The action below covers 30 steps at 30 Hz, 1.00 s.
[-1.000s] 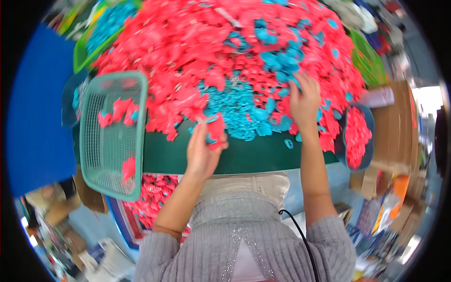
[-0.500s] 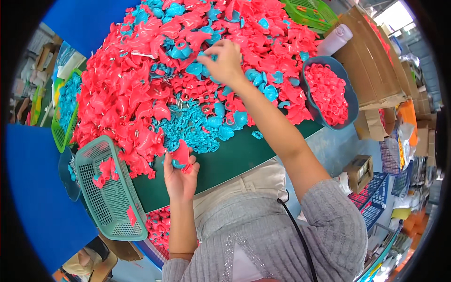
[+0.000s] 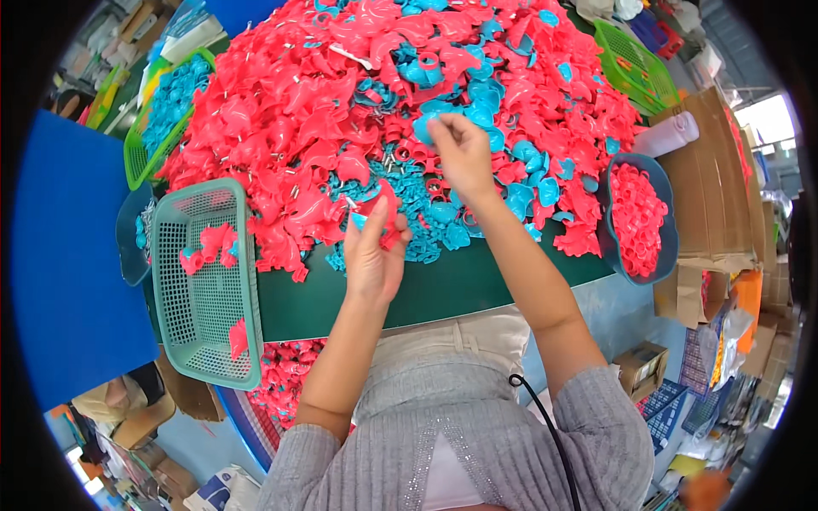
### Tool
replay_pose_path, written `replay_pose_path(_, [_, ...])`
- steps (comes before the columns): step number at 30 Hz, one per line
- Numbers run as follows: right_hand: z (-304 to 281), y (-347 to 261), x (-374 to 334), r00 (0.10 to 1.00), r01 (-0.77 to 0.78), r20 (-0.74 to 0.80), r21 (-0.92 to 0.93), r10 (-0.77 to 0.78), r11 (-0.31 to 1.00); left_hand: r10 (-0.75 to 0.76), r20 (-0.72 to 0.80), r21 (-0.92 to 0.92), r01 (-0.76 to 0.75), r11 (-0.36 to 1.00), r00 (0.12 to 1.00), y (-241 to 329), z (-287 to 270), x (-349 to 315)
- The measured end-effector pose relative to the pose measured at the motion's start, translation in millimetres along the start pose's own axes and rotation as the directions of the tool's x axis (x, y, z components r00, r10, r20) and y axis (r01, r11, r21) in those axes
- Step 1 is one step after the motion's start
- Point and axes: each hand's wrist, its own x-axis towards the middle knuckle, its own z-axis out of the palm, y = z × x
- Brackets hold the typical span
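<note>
My left hand (image 3: 376, 264) is closed on a glossy pink curved plastic piece (image 3: 388, 198), with a bit of blue plastic showing by the thumb. Up and to the right, my right hand (image 3: 464, 157) pinches a rounded blue plastic shell (image 3: 423, 129) between thumb and fingers, above the pile. Beneath both hands spreads a big heap of pink plastic parts (image 3: 281, 128). Small blue plastic pieces (image 3: 415, 192) lie in the heap between my hands, and larger blue shells (image 3: 521, 200) lie to the right of my right wrist.
A green mesh basket (image 3: 253, 307) with a few pink-and-blue pieces sits at the table's left edge. At the right stand a dark blue tub (image 3: 606, 230) of pink rings, a pale bottle (image 3: 669, 134) and a cardboard box (image 3: 711, 187). The green tabletop (image 3: 324, 302) shows along the front.
My right hand has taken hold of a blue shell and drawn it toward me. My left hand has risen closer to it, still gripping the pink piece. The whole view has shifted.
</note>
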Motion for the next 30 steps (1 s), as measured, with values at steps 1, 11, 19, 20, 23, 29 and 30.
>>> replay_pose_path(1, [1,-2,4,0.99,-0.139,-0.011,0.145,0.142,0.98,0.01,-0.005,-0.004,-0.01,1.0,1.0,0,-2,-2])
replay_pose_path(11, [-34,-12,36,0.84,-0.498,0.223,0.678,0.494,0.541,-0.034,-0.029,-0.119,0.03,0.992,0.999,10,-30,-2])
replay_pose_path(19, [-50,-32,30,0.828,-0.511,0.187,0.639,0.528,0.575,-0.093,0.012,-0.134,0.094,0.987,0.996,7,-23,0])
replay_pose_path(20, [-53,-33,24,0.828,-0.511,0.186,0.637,0.529,0.577,-0.094,0.013,-0.137,0.095,0.986,0.995,6,-22,0])
replay_pose_path(23, [-23,-64,-22,0.924,-0.379,0.202,0.402,0.323,0.833,-0.058,-0.026,-0.138,0.054,0.989,0.998,8,-24,-1])
replay_pose_path(29, [-4,-46,-84,0.856,-0.381,0.394,0.042,0.335,0.924,0.124,0.046,0.038,-0.126,0.991,0.991,1,-10,-1])
replay_pose_path(30, [-4,-42,-85,0.85,-0.429,0.396,0.137,0.347,0.893,0.13,0.065,0.052,-0.133,0.99,0.989,-1,-12,-1])
